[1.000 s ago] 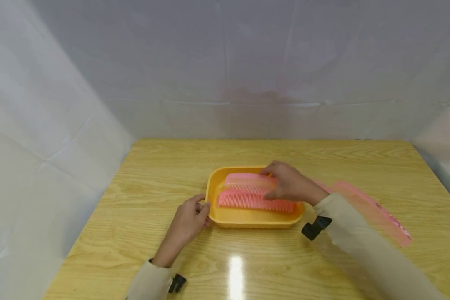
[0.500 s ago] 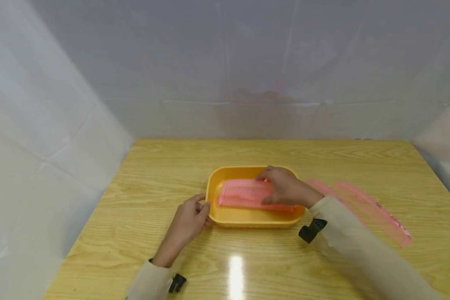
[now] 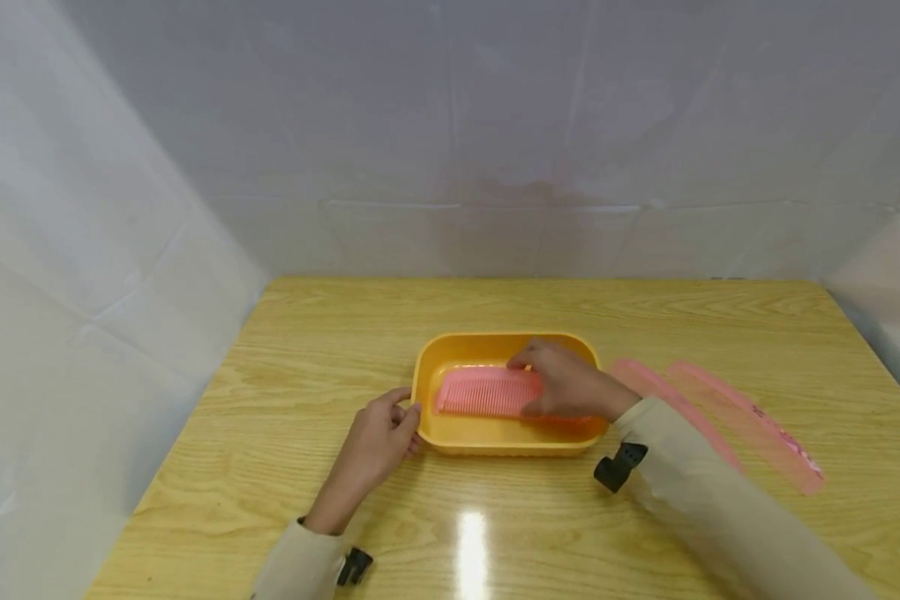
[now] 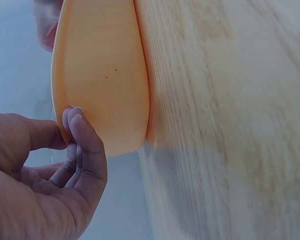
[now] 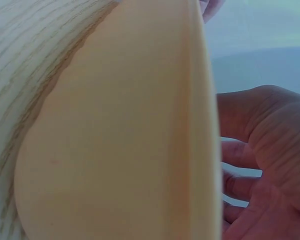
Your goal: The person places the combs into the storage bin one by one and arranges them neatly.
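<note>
A yellow-orange plastic basin (image 3: pixel 506 446) stands on the wooden table. My left hand (image 3: pixel 375 442) pinches its left rim, thumb on one side and fingers on the other, as the left wrist view shows on the basin wall (image 4: pixel 105 60). Inside, my right hand (image 3: pixel 566 382) grips a pink comb (image 3: pixel 487 390) near its right end. That comb lies flat over a second pink comb, largely covering it. In the right wrist view the basin's side (image 5: pixel 115 125) hides the fingertips of the right hand (image 5: pixel 277 165) and both combs.
To the right of the basin, two more pink combs lie slanted on the table: a plain one (image 3: pixel 675 408), partly behind the right sleeve (image 3: pixel 712 492), and a patterned one (image 3: pixel 753 421). Pale sheeting (image 3: pixel 450 167) rises behind the table (image 3: pixel 330 333).
My right hand has lowered the comb toward the near side, from beside the other comb to on top of it. The left hand and basin have stayed put.
</note>
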Motion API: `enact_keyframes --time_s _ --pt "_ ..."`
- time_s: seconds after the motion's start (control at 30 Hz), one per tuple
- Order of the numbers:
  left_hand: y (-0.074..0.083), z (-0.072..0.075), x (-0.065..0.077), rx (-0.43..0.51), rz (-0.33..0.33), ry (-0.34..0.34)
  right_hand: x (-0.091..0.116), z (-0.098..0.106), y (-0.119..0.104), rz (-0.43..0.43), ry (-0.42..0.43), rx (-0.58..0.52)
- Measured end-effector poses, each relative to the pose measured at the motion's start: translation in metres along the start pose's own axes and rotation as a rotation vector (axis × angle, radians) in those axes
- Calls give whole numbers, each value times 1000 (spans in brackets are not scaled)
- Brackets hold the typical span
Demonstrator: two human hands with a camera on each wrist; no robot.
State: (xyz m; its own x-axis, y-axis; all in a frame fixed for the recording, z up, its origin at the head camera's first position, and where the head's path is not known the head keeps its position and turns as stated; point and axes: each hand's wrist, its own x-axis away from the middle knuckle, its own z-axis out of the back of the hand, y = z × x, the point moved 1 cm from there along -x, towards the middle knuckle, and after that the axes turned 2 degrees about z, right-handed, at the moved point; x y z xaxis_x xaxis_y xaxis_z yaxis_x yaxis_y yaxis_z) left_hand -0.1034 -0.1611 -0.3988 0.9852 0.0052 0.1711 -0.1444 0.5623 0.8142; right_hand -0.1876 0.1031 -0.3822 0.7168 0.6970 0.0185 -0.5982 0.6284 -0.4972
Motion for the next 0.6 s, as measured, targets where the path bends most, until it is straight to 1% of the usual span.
enact_keyframes --time_s 0.37,0.6 --pt "0 0 -1 -14 1 4 2 -5 1 6 4 -9" --pt "-1 0 -1 -23 -2 5 2 -7 2 9 -9 -31"
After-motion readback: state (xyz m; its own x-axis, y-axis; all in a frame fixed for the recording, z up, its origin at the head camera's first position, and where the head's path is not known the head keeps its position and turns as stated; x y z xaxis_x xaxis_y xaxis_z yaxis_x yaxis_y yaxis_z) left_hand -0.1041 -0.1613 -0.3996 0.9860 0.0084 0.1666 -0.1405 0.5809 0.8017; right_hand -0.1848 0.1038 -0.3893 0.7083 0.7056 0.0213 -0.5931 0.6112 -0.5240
